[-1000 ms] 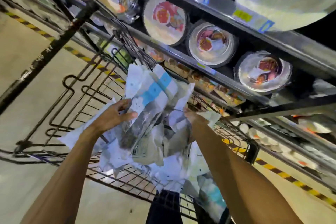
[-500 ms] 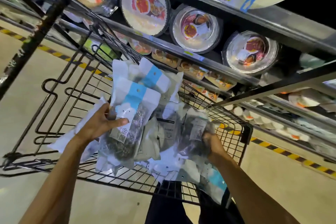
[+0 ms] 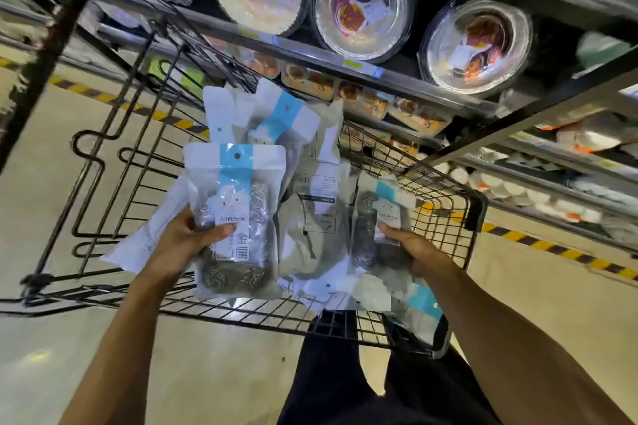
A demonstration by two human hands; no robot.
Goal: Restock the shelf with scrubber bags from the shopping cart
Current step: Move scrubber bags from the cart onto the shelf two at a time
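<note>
**Ana:** While the person stands at the shopping cart [image 3: 478,210], what is the left hand [image 3: 179,245] doing?

**Ben:** It holds a scrubber bag [image 3: 238,217] with a blue stripe. The thumb lies across the front. The other fingers are behind the bag, out of sight.

**Ana:** And the right hand [image 3: 417,252]?

**Ben:** It grips a second bag [image 3: 374,217] low down, with the thumb on the front and the fingers curled round it.

**Ana:** Where are the two bags?

**Ben:** Both stand upright over the cart, above a pile of bags [image 3: 310,224] lying inside it. The shelf [image 3: 345,62] is just past the cart, and neither bag touches it.

**Ana:** What is on the shelf?

**Ben:** Round dishes [image 3: 359,10] in clear wrap, standing on edge. A yellow and black line [image 3: 552,247] runs along the floor below.
</note>
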